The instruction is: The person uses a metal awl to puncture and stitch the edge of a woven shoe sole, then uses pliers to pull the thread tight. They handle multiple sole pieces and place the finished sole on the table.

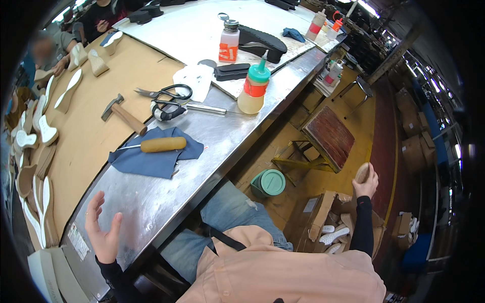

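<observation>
Over the near end of the metal tabletop (146, 202), my left hand (103, 227) is held up with its fingers apart and nothing in it. My right hand (369, 187) is stretched far out to the right, closed around a tan shoe sole (362, 172), of which only one rounded end shows. Below that arm, an open cardboard box (319, 218) holds several wedge soles (335, 235). Beyond my left hand lies a blue cloth (164, 164), and on it a thin-shafted tool with a yellowish wooden handle (163, 145).
A hammer (125, 115), scissors (164, 94) and a green-capped bottle (254, 88) occupy the table. Wedge soles (46, 212) line its left side. A wooden stool (329, 136) and lidded green bucket (269, 183) stand right. People sit at the far left.
</observation>
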